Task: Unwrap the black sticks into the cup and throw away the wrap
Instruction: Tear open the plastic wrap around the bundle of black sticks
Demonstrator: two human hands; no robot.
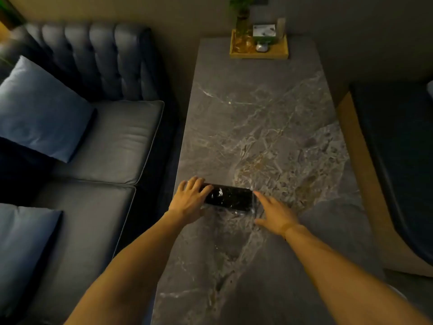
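While wrapped black sticks (228, 198) lie on table (257, 113), left hand (190, 200) grips, right hand (274, 214) spread

The room was dim, with warm low light. A long grey marble-patterned table (269, 127) ran from near to far. To its left stood a dark blue tufted leather sofa (110, 141) with two blue cushions (39, 109). At the table's far end sat a wooden tray (259, 55) holding a green plant (242, 10). Another dark seat (403, 148) lay at right, with beige floor (365, 174) between.
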